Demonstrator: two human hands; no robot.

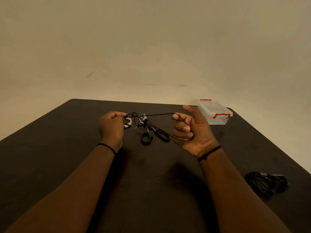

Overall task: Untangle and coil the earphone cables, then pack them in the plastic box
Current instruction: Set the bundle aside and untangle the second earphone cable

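Left hand point(111, 126): knuckles up, fingers curled tight, pinching one end of the black earphone cable point(154, 115) at the fingertips
Right hand point(190, 128): palm turned up, thumb sticking out toward the far side, fingers folded over the other stretch of cable, loops of it gathered in the palm
Cable between the hands: strung in a raised line from left pinch to right grip, clear of the table point(67, 148)
Tangle point(151, 130): hanging and lying below that line, between the two hands, knotted loops resting on the dark top, earbud detail too small to make out
Plastic box point(215, 113): far right on the table, clear, lid on, red clips, just beyond the right hand, apart from it
Black bundle point(265, 184): near right edge, well apart from everything else
Wrists: thin black band on each
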